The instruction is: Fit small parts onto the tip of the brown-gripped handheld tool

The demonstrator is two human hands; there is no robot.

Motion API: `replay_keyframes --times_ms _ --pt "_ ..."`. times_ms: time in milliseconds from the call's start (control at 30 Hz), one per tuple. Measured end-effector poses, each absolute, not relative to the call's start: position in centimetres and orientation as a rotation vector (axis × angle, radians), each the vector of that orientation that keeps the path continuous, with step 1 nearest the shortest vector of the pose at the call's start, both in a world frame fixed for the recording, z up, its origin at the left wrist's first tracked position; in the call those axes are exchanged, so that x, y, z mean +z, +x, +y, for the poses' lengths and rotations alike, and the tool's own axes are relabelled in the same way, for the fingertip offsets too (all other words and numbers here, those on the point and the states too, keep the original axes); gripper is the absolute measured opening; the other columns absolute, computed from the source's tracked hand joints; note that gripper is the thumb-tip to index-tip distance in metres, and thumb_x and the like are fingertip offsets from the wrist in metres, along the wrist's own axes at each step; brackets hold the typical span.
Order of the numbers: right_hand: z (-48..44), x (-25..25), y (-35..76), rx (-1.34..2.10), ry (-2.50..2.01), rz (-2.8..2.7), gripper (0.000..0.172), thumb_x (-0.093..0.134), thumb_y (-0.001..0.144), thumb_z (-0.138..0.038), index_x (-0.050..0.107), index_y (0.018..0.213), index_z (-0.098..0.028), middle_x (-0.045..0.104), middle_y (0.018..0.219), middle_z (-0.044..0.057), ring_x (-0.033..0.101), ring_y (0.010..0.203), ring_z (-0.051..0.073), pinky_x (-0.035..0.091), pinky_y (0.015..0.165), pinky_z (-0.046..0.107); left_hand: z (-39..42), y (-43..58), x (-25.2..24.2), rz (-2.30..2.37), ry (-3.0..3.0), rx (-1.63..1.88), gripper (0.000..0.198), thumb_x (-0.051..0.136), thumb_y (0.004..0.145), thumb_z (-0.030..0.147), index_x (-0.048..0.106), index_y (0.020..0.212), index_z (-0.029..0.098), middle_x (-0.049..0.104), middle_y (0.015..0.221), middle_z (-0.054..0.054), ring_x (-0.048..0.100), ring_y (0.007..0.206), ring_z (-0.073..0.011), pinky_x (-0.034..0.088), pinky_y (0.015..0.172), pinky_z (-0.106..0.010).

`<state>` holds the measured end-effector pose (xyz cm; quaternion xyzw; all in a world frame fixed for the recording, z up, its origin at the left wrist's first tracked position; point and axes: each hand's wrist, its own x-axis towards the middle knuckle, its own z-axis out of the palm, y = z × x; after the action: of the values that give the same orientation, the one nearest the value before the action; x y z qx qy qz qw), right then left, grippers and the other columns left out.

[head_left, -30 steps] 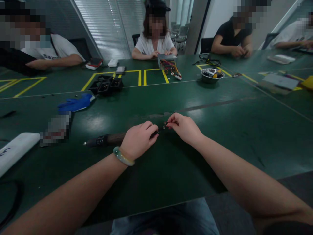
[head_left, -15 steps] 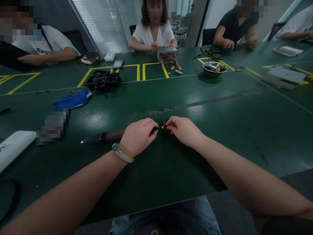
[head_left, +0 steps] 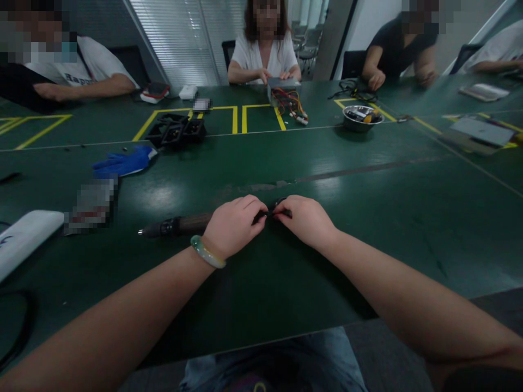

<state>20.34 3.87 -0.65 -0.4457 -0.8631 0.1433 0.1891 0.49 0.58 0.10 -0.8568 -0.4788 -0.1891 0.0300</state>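
Note:
My left hand [head_left: 233, 225], with a pale green bangle on the wrist, is closed round a dark, rod-shaped tool [head_left: 180, 224] that lies on the green table [head_left: 368, 218] with its metal tip pointing left. My right hand [head_left: 305, 219] pinches a small dark part [head_left: 281, 209] right at the tool's near end. The two hands almost touch. What the small part is stays too small to make out.
A blue glove [head_left: 122, 162] and black frames [head_left: 176, 130] lie at the left back. A metal bowl [head_left: 359, 116] and a grey box with coloured wires [head_left: 286, 95] stand farther back. A white object [head_left: 22, 239] sits at the far left. Other people sit round the table.
My right hand has drawn closer to my left hand, and both sit slightly lower on the table. The tool has hardly shifted.

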Motion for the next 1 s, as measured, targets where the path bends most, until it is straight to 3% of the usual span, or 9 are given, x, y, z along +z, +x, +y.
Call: replay_keyframes --times_ms 533,667,767,867,1000 --pt "4.0 -1.3 20.2 0.601 -1.210 -2.272 0.007 0.061 0.086 -0.021 0.066 0.091 -0.021 0.066 0.089 0.000 0.060 0.082 0.013 0.045 0.074 0.027 0.6 0.3 0.1 -1.456 -2.686 -0.571 0.016 0.053 0.089 0.025 0.063 0.100 0.019 0.064 0.101 -0.005 0.061 0.093 -0.0194 0.049 0.081 -0.034" --pt "3.8 -1.6 19.9 0.610 -1.222 -2.237 0.021 0.060 0.086 -0.019 0.061 0.107 -0.020 0.066 0.091 0.000 0.060 0.085 0.013 0.046 0.074 0.026 0.6 0.3 0.1 -1.444 -2.685 -0.553 0.016 0.053 0.089 0.026 0.063 0.100 0.018 0.064 0.101 -0.006 0.060 0.093 -0.0203 0.049 0.082 -0.034" --pt "3.7 -1.8 19.6 0.521 -1.232 -2.276 0.033 0.056 0.089 -0.017 0.056 0.122 -0.019 0.066 0.102 0.004 0.060 0.094 0.015 0.046 0.083 0.029 0.7 0.3 0.1 -1.445 -2.686 -0.545 0.016 0.053 0.089 0.026 0.063 0.100 0.018 0.064 0.102 -0.006 0.060 0.093 -0.0204 0.049 0.082 -0.035" --pt "3.6 -2.0 19.3 0.379 -1.240 -2.358 0.034 0.051 0.092 -0.018 0.056 0.126 -0.017 0.062 0.117 0.008 0.057 0.105 0.018 0.043 0.093 0.033 0.7 0.3 0.0 -1.450 -2.685 -0.555 0.015 0.054 0.089 0.026 0.062 0.099 0.018 0.064 0.101 -0.005 0.060 0.093 -0.0204 0.049 0.083 -0.035" --pt "3.5 -2.2 19.0 0.267 -1.309 -2.431 0.030 0.047 0.095 -0.021 0.058 0.122 -0.016 0.063 0.112 0.009 0.058 0.102 0.020 0.043 0.091 0.035 0.7 0.3 -0.1 -1.446 -2.688 -0.563 0.014 0.053 0.089 0.025 0.062 0.097 0.019 0.063 0.099 -0.005 0.060 0.093 -0.0202 0.049 0.084 -0.035"
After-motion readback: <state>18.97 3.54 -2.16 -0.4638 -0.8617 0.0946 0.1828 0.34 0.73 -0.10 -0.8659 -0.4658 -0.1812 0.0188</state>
